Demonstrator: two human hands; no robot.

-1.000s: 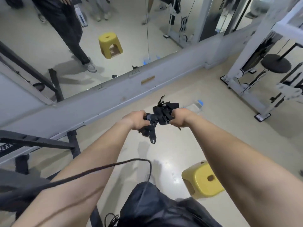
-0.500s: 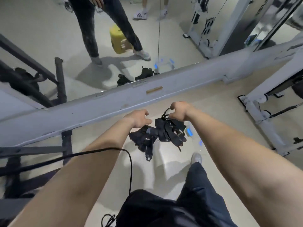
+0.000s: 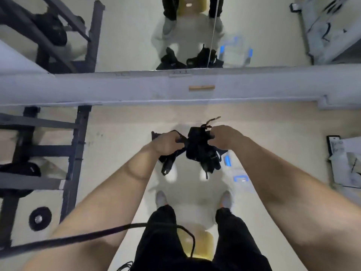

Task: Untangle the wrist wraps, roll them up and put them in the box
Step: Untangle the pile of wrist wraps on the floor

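Note:
A tangled bunch of black wrist wraps point(image 3: 199, 151) hangs in the air between my two hands, over the floor in front of my feet. My left hand point(image 3: 167, 142) grips the left part of the bunch, with loose strap ends dangling below it. My right hand point(image 3: 224, 136) grips the right, thicker part, and a thin loop sticks up beside its fingers. A clear plastic box with blue clips point(image 3: 237, 173) stands on the floor just right of the wraps, partly hidden behind my right forearm.
A wall mirror above a grey ledge point(image 3: 136, 89) faces me and reflects the wraps and box. A dark weight rack point(image 3: 76, 149) with plates stands at left. A yellow stool point(image 3: 197, 243) sits behind my legs. Papers point(image 3: 347, 163) lie at right.
The view has tilted down, so my legs, shoes and the stool now show below me. Both hands keep their hold on the wraps, which hang lower over the floor near the box.

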